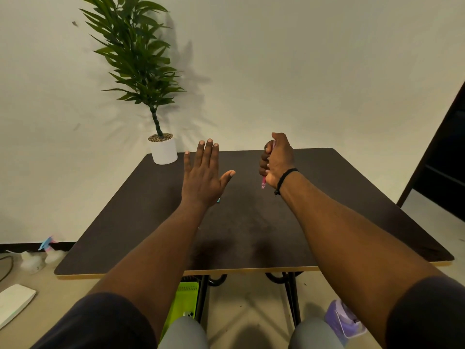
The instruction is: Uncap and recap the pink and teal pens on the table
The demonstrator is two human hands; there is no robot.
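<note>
My right hand (276, 159) is raised over the dark table (251, 235) and closed in a fist around the pink pen (263, 183). The pen's lower end pokes out below the fist; the rest is hidden in my fingers. My left hand (203, 175) hovers flat above the table with its fingers spread, holding nothing. Just a sliver of the teal pen (219, 200) shows on the tabletop under the heel of my left hand; most of it is hidden. I cannot tell whether either pen has its cap on.
A potted plant in a white pot (163, 149) stands at the table's far left corner against the wall. Under the table lie a green item (183, 301) and a purple one (344, 321). A dark door frame (442, 147) is at the right.
</note>
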